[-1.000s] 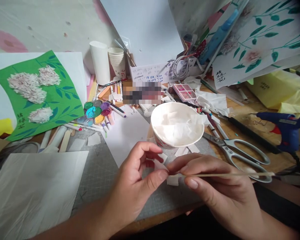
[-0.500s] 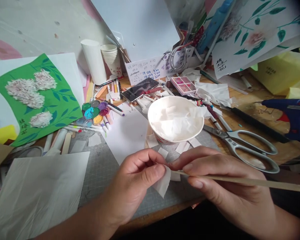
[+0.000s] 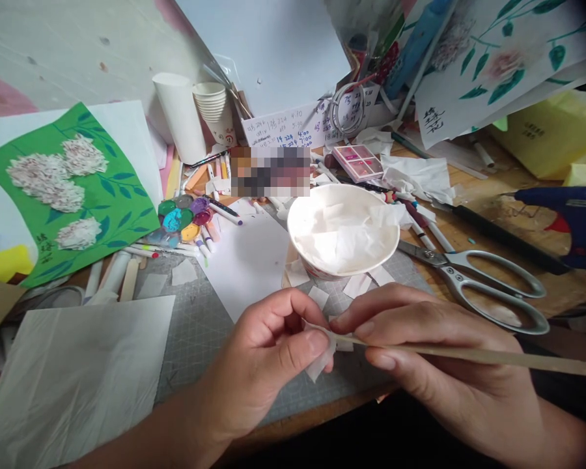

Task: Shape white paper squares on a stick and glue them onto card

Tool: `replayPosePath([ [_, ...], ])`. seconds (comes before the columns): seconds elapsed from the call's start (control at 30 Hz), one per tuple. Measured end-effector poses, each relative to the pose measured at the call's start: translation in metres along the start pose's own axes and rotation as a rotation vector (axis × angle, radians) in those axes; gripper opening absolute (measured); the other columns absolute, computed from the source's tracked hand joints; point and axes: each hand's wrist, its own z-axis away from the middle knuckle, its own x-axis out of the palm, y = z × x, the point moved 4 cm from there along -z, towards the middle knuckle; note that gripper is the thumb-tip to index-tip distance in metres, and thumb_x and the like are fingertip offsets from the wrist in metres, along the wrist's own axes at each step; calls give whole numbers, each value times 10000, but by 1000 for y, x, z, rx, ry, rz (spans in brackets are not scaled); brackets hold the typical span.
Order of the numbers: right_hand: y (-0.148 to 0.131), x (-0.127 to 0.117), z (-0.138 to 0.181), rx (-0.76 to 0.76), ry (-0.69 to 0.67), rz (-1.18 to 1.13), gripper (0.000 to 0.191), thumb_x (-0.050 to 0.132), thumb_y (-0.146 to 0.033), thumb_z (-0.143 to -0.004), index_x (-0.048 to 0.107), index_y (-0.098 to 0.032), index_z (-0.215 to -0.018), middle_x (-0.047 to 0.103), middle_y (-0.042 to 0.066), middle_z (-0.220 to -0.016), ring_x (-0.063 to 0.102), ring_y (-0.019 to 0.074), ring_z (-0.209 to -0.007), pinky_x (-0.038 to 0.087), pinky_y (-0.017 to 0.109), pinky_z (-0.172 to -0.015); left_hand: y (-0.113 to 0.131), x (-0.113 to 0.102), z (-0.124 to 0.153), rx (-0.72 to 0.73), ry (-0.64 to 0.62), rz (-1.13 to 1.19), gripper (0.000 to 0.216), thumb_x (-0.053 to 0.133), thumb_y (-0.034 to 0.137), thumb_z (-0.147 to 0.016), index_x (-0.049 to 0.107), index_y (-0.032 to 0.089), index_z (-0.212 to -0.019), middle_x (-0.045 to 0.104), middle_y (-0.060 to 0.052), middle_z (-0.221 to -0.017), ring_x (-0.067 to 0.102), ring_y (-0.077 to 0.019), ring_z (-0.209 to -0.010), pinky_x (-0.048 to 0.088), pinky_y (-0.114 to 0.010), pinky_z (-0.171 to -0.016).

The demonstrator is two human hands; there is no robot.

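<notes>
My left hand (image 3: 268,365) is closed in a pinch on a small white tissue square (image 3: 321,354), thumb pressed over it. My right hand (image 3: 439,365) grips a thin wooden stick (image 3: 473,355) whose tip meets the tissue between my left fingers. Both hands hover over a grey cutting mat (image 3: 195,339) at the table's near edge. Just behind them stands a white paper bowl (image 3: 344,238) holding several tissue squares, with more squares lying loose around its base.
Steel scissors (image 3: 488,286) lie to the right of the bowl, a blue glue gun (image 3: 566,218) beyond them. At left are a green card with tissue flowers (image 3: 68,195), a round paint palette (image 3: 185,218), markers, stacked paper cups (image 3: 212,111) and a large tissue sheet (image 3: 73,371).
The tissue square first hung below my left thumb, then got gathered tighter around the stick tip. The view shifted slightly, and the bowl sits a bit higher in the frame.
</notes>
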Motion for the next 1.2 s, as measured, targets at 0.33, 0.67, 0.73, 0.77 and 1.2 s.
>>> replayPosePath([
  [0.33, 3, -2, 3, 44, -29, -113, 169, 648, -48, -800, 697, -161, -916, 728, 60, -834, 690, 157, -785, 582, 237, -678, 10, -2, 3, 59, 54, -403, 156, 647, 328, -803, 614, 195, -727, 490, 15, -642, 419, -123, -622, 320, -230, -543],
  [0.67, 4, -2, 3, 45, -96, -96, 201, 645, -28, -797, 704, -170, -926, 724, 62, -870, 684, 152, -780, 580, 247, -691, 6, -3, 0, 7, 17, -382, 176, 626, 361, -821, 601, 197, -762, 457, 22, -634, 413, -128, -637, 309, -238, -555],
  [0.73, 4, -2, 3, 48, -103, -106, 203, 644, -17, -793, 706, -159, -924, 720, 66, -883, 682, 150, -792, 577, 247, -704, 5, -4, 0, 4, 4, -352, 186, 634, 371, -824, 603, 195, -773, 456, 23, -637, 428, -132, -661, 319, -239, -573],
  [0.77, 5, -2, 3, 51, -104, -114, 202, 644, -15, -792, 708, -154, -923, 719, 67, -887, 681, 149, -801, 574, 243, -712, 4, -4, 0, 3, -3, -337, 191, 639, 375, -824, 605, 193, -775, 457, 23, -639, 433, -133, -669, 323, -240, -581],
  [1.2, 5, -3, 5, 51, -108, -156, 187, 638, 21, -780, 709, -96, -907, 710, 98, -880, 672, 150, -812, 562, 233, -724, 1, -5, 0, -17, -41, -206, 179, 667, 362, -821, 615, 195, -782, 484, 29, -656, 397, -104, -635, 312, -226, -570],
])
